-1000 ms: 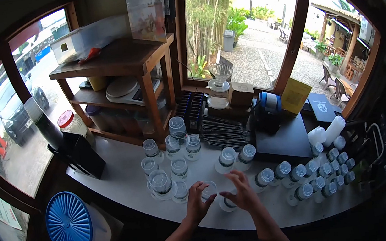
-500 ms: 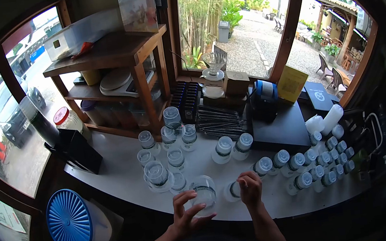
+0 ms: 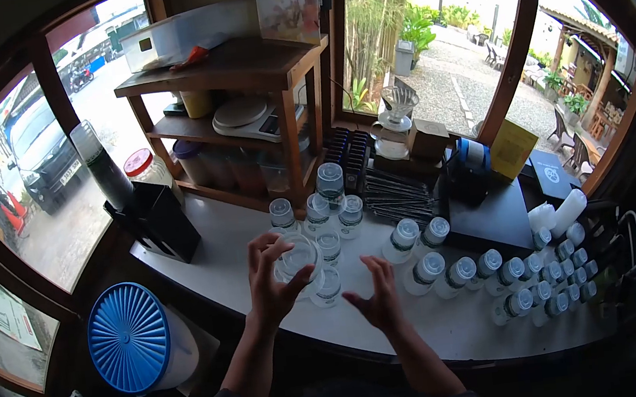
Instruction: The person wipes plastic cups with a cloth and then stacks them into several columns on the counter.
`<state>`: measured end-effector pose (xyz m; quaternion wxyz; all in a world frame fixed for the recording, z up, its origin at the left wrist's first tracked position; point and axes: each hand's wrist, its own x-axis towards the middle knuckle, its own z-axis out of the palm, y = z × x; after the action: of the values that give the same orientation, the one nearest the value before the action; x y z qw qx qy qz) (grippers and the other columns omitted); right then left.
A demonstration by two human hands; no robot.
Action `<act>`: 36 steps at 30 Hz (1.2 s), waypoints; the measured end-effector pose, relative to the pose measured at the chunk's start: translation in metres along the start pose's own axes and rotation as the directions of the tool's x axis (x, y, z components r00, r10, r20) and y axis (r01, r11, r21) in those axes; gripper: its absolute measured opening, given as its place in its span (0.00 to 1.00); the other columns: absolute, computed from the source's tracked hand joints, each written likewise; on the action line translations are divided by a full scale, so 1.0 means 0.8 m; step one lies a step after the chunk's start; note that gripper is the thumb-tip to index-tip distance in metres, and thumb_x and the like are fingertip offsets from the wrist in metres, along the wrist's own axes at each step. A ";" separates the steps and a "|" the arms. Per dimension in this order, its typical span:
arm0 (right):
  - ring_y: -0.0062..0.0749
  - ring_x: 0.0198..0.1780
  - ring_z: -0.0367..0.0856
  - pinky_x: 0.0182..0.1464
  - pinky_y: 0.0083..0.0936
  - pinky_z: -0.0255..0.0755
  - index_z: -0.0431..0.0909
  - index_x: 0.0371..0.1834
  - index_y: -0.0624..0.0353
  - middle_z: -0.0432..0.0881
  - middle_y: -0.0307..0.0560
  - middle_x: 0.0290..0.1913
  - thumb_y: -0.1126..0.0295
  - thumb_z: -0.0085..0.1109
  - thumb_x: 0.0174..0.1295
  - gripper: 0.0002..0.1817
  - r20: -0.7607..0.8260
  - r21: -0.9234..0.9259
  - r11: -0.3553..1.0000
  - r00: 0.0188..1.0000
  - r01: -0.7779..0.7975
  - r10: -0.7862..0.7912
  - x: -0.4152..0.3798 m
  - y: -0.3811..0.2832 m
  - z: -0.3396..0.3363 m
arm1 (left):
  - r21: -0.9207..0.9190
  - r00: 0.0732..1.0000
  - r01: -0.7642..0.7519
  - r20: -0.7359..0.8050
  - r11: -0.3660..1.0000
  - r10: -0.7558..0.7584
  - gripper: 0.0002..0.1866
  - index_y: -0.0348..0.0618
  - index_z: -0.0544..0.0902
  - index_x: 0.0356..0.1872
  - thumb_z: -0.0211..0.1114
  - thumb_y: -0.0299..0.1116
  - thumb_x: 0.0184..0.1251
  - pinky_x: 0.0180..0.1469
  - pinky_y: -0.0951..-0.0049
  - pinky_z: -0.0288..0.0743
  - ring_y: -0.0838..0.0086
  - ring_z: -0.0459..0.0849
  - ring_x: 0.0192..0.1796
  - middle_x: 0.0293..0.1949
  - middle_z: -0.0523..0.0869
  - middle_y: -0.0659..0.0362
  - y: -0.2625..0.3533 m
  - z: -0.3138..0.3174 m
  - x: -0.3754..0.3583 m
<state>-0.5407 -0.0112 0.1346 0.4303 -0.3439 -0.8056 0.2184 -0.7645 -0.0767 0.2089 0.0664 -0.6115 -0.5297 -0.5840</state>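
My left hand has its fingers and thumb curled round a clear plastic cup at the near left of the cup cluster. Whether that cup rests on another one beneath is hard to make out behind the fingers. Holding nothing, my right hand hovers over the counter's front edge with thumb and fingers apart. Between the hands stands an upside-down cup with a dark green print. More upturned cups are close behind, among them a raised one and a lower one.
Rows of upturned cups fill the counter's right side. Behind are black straws, a dark flat box and a glass dripper. A wooden shelf and black holder stand left. A blue-lidded bin sits below.
My left hand has moved forward with the cup, to the cluster on the left. My right hand has unfolded from closed fingers and shifted left. The view has turned slightly left.
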 end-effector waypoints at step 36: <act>0.58 0.64 0.71 0.68 0.47 0.64 0.66 0.69 0.66 0.74 0.60 0.58 0.59 0.80 0.48 0.47 -0.020 -0.255 0.853 0.884 -0.456 0.466 -0.067 0.106 0.019 | -0.141 0.946 0.200 0.287 0.970 -0.153 0.30 0.47 0.72 0.60 0.77 0.35 0.59 0.65 0.50 0.72 0.44 0.75 0.65 0.65 0.72 0.41 -0.059 0.091 -0.178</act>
<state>-0.5014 0.0046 0.0427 0.3009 -0.5739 -0.7298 0.2181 -0.7173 -0.0867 0.0496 -0.1121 -0.6396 -0.5353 -0.5402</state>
